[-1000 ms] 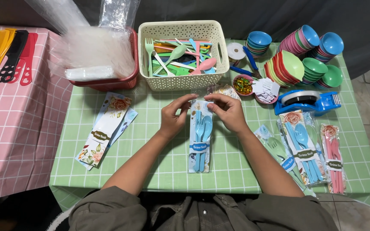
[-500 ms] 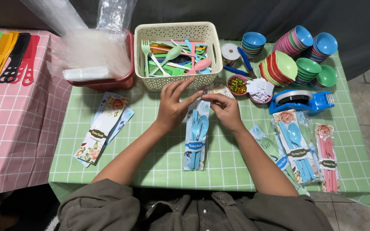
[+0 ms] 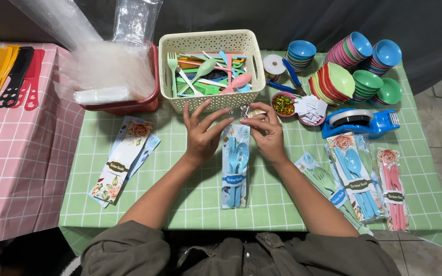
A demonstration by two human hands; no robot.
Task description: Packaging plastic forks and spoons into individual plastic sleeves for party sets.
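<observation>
A clear packet of blue plastic cutlery [image 3: 235, 166] with a floral card lies on the green checked tablecloth [image 3: 190, 199] in front of me. My right hand [image 3: 267, 135] pinches the packet's top edge, fingers closed on the plastic. My left hand [image 3: 201, 130] hovers just left of the packet's top, fingers spread, holding nothing. A cream basket [image 3: 208, 69] of loose coloured forks and spoons stands right behind both hands.
Floral cards [image 3: 124, 158] lie at the left. Finished cutlery packets [image 3: 356, 176] lie at the right, near a blue tape dispenser [image 3: 359, 122]. Stacked coloured bowls [image 3: 351, 71], a small dish of glitter [image 3: 283, 105] and a red tub of plastic bags [image 3: 113, 76] stand behind. Combs [image 3: 6, 76] lie on a pink cloth.
My left hand has let go of the packet's top and opened its fingers. The right hand stays at the packet's top edge.
</observation>
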